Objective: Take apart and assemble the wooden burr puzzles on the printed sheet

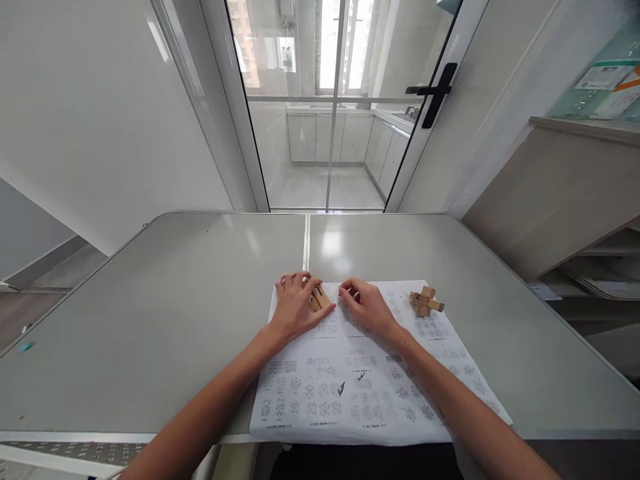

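Observation:
My left hand (295, 303) lies over a few light wooden puzzle pieces (319, 299), its thumb and fingers closed round them on the paper. Dark notches show between the pieces, and the palm hides part of them. Just to the right, my right hand (367, 305) is curled with thumb and fingertips pinched together. Whatever it may hold is too small to make out. Under both hands spreads a printed instruction sheet (345, 350) with rows of puzzle diagrams. An interlocked wooden burr puzzle (424, 302) sits on the sheet's far right part, apart from my hands.
The grey table (150, 320) has a seam down its middle. A small teal object (25, 347) lies near its left edge. Beyond the table stands a glass door with a black handle (438, 93). A shelf unit (565, 180) with wrapped bottles rises at the right.

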Tool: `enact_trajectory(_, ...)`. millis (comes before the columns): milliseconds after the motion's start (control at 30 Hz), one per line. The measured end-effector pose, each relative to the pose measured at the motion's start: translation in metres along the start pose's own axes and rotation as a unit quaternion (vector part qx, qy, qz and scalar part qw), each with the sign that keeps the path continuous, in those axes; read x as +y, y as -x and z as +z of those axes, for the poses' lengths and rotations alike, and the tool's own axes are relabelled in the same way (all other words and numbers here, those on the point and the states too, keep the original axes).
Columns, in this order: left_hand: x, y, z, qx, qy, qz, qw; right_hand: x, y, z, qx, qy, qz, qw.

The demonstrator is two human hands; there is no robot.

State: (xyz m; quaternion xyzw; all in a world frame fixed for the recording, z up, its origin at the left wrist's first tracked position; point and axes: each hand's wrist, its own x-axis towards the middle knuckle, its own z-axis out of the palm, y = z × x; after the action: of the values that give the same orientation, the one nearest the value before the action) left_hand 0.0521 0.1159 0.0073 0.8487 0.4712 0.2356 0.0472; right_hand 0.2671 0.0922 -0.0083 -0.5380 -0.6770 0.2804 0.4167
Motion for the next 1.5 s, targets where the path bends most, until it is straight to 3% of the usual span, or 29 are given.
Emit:
enact_trajectory(400,-0.001,0.0,0.003,-0.012,0.008,-0.044,0.999,-0.001,-0.002,0.003,-0.006,0.012,-0.005,1.0)
enact_trajectory(600,-0.004,0.0,0.008,0.01,-0.015,-0.06,0.998,-0.001,-0.002,0.002,-0.005,0.018,-0.011,1.0)
enact_trajectory(1267,0.003,-0.003,0.004,0.01,-0.094,-0.097,0.991,0.001,-0.004,0.002,-0.018,0.022,-0.008,1.0)
enact_trajectory(1400,0.002,-0.002,0.004,0.024,-0.108,-0.079,0.991,-0.013,0.001,-0.01,-0.054,0.04,-0.027,0.997)
enact_trajectory(1500,0.001,-0.002,0.002,0.051,-0.097,-0.044,0.993,-0.029,0.017,-0.038,-0.088,0.087,-0.059,0.991)
